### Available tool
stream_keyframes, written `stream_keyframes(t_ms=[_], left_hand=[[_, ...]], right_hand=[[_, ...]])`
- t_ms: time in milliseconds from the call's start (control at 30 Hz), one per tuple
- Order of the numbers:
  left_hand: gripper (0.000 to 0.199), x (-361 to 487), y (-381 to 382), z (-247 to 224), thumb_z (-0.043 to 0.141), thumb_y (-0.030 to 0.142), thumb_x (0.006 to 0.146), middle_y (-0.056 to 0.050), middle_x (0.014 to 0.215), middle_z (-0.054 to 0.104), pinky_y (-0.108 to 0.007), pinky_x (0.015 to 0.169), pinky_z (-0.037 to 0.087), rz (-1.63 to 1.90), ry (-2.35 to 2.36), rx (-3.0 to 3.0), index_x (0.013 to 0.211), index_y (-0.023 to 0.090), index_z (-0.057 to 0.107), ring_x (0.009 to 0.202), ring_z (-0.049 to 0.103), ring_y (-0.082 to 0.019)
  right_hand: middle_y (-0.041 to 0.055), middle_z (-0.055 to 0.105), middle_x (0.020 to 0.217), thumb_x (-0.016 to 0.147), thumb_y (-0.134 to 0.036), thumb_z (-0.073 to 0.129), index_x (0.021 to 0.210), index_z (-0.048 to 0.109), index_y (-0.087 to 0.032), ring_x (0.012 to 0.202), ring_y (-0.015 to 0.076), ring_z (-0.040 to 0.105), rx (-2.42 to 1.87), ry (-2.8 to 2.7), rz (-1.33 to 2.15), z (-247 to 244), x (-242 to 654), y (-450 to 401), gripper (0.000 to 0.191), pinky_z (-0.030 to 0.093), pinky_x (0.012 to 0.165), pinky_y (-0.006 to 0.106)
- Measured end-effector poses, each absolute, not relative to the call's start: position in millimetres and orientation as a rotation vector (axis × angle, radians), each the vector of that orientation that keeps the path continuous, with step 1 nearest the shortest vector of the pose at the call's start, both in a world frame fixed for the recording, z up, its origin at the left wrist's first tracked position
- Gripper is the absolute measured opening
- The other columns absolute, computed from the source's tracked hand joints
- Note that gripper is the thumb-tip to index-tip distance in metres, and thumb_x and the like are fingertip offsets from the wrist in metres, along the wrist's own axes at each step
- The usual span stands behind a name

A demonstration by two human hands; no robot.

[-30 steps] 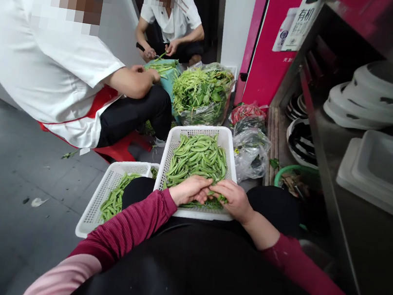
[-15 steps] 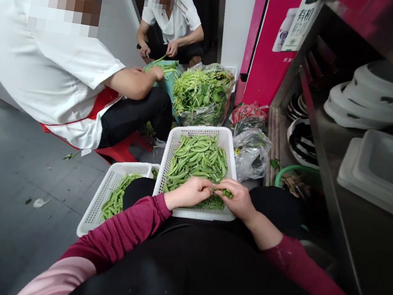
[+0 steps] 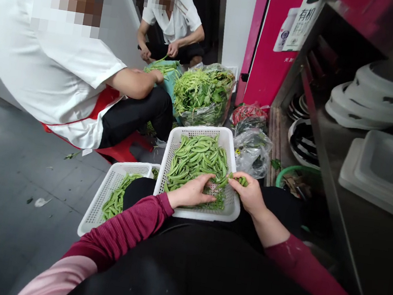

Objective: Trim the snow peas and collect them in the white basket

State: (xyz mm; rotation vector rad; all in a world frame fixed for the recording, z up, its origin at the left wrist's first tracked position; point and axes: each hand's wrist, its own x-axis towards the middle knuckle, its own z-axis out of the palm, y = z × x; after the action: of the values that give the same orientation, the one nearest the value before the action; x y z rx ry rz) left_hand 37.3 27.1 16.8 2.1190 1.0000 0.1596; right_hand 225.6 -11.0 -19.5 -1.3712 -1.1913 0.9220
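A white perforated basket [image 3: 165, 162] rests on my lap with a heap of green pea pods [image 3: 197, 155] in it. Over the basket's near part, my left hand [image 3: 195, 191] is open, thumb and fingers apart, above small green scraps [image 3: 218, 201] on the basket floor. My right hand [image 3: 249, 192] is closed on several pea pods [image 3: 240, 179] at the basket's right rim, their ends showing past the fingers. To the left, a second white basket [image 3: 92, 215] also holds pea pods [image 3: 118, 197].
A person in white [image 3: 47, 61] sits on a red stool [image 3: 126, 147] at left; another person [image 3: 175, 13] crouches behind. Leafy greens [image 3: 205, 89] fill a bag beyond my basket. Plastic bags [image 3: 253, 151], a green-rimmed bin [image 3: 289, 169] and a metal shelf [image 3: 351, 200] with dishes stand at right.
My hands were together over the basket and have moved apart. The left hand has opened; the right has shifted right, still closed on pea pods.
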Motion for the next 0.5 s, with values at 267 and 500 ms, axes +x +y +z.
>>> stream_keyframes(t_ms=[267, 500], left_hand=[[0.033, 47, 37, 43, 0.037, 0.034, 0.080, -0.006, 0.062, 0.058, -0.025, 0.053, 0.035, -0.343, 1.060, 2.531, 0.069, 0.015, 0.061, 0.055, 0.052, -0.016], [0.030, 48, 40, 52, 0.038, 0.031, 0.080, -0.002, 0.058, 0.054, -0.021, 0.054, 0.033, -0.158, 0.759, 2.578, 0.064, 0.016, 0.058, 0.054, 0.047, -0.011]], right_hand=[[0.0056, 0.061, 0.080, 0.072, -0.031, 0.059, 0.096, 0.059, -0.020, 0.075, 0.0198, 0.056, -1.456, -1.556, 0.418, -13, 223, -14, 0.027, 0.043, 0.073, 0.033], [0.0044, 0.058, 0.080, 0.071, -0.022, 0.057, 0.074, 0.060, -0.019, 0.076, 0.0165, 0.055, -1.148, -1.816, 0.755, -15, 204, -17, 0.005, 0.043, 0.069, 0.028]])
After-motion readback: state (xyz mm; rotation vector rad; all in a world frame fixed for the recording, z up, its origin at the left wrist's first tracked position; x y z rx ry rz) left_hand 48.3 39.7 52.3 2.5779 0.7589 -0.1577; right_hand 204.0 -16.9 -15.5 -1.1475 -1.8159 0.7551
